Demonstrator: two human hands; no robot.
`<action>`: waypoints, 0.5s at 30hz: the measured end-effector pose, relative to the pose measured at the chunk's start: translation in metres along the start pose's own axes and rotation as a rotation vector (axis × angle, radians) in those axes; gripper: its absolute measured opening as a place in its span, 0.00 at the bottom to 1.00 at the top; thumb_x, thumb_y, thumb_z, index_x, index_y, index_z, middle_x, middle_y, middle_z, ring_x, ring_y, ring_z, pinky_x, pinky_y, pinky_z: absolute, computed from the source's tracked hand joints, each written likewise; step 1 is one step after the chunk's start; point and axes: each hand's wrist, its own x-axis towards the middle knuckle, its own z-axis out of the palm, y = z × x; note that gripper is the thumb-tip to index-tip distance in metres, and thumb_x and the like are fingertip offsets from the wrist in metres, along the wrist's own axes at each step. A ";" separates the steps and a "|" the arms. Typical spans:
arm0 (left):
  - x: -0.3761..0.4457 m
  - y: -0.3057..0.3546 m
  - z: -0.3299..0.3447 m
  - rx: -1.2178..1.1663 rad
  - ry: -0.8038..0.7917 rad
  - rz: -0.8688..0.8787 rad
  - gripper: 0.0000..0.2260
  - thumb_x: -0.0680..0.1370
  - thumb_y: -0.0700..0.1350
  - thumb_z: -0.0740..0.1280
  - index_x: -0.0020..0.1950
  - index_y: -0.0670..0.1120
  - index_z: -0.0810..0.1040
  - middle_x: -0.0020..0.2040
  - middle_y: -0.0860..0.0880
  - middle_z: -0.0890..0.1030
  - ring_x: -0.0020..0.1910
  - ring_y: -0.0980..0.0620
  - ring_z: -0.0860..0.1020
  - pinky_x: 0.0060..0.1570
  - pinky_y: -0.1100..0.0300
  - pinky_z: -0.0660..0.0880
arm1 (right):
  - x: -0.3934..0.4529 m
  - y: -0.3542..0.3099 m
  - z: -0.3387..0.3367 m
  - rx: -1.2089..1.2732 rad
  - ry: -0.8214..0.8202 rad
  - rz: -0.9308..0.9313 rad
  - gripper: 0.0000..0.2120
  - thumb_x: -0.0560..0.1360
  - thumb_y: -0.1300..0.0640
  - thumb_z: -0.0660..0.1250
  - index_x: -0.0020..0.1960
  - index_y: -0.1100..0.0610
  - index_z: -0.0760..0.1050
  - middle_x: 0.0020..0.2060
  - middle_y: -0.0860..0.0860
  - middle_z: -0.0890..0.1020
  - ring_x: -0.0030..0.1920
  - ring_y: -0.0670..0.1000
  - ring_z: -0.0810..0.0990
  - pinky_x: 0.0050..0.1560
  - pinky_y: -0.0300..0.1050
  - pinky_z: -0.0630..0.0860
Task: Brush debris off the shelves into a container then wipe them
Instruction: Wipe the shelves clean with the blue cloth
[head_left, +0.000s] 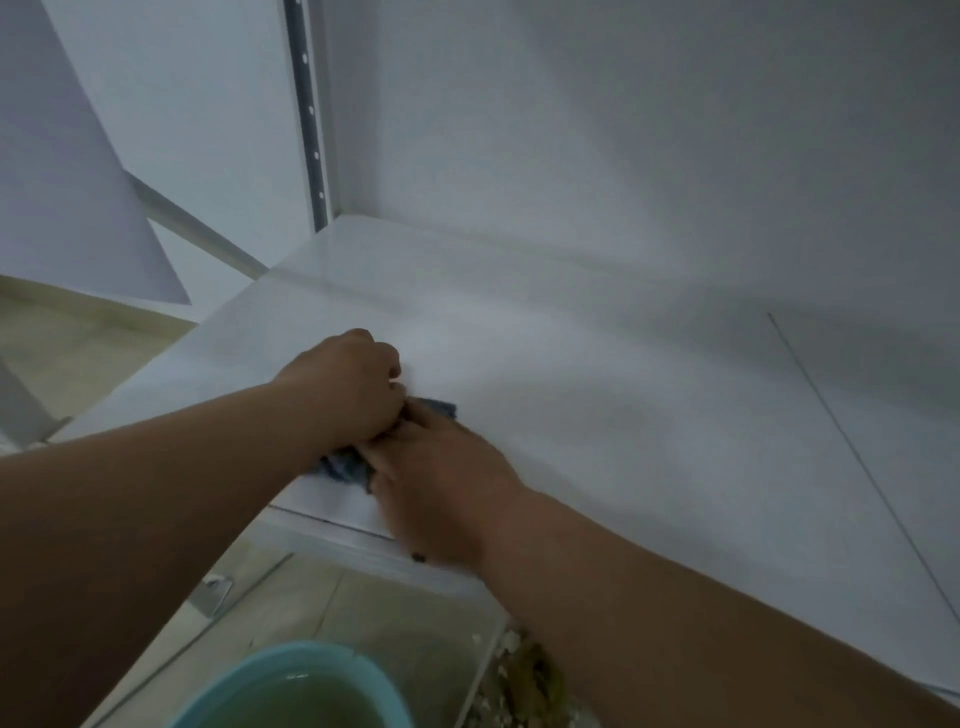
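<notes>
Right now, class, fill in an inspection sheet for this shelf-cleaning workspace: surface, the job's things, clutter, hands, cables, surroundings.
Surface: white flat shelf board, no debris visible on it.
Job's things: dark blue crumpled cloth lies at the shelf's front edge under both hands; round light-blue plastic basin of murky water sits below.
Clutter: brownish pile of debris below the shelf, right of the basin; its container is unclear.
Hands: left hand curled, gripping the cloth; right hand rests on the cloth, grip unclear.
Cables: nothing seen.
Surroundings: white back wall, grey perforated metal upright, beige tiled floor.
</notes>
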 end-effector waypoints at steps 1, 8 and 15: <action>0.001 0.009 0.000 0.004 0.005 0.027 0.15 0.78 0.52 0.60 0.62 0.50 0.76 0.56 0.48 0.72 0.55 0.48 0.73 0.56 0.56 0.71 | -0.007 0.023 -0.007 -0.028 -0.031 0.066 0.21 0.82 0.51 0.54 0.75 0.49 0.62 0.74 0.50 0.64 0.75 0.55 0.57 0.74 0.55 0.59; -0.020 0.055 0.023 -0.094 0.008 0.295 0.19 0.79 0.53 0.61 0.70 0.59 0.69 0.63 0.52 0.72 0.61 0.51 0.73 0.61 0.58 0.70 | -0.082 0.084 -0.009 -0.143 0.027 0.257 0.33 0.75 0.46 0.37 0.79 0.48 0.53 0.77 0.48 0.57 0.77 0.55 0.55 0.75 0.53 0.54; -0.027 0.045 0.025 -0.057 0.050 0.359 0.13 0.75 0.42 0.64 0.58 0.52 0.80 0.52 0.52 0.76 0.54 0.52 0.75 0.54 0.62 0.70 | -0.065 0.053 -0.007 -0.039 -0.031 0.251 0.29 0.79 0.49 0.47 0.79 0.46 0.46 0.79 0.50 0.48 0.78 0.56 0.43 0.75 0.60 0.45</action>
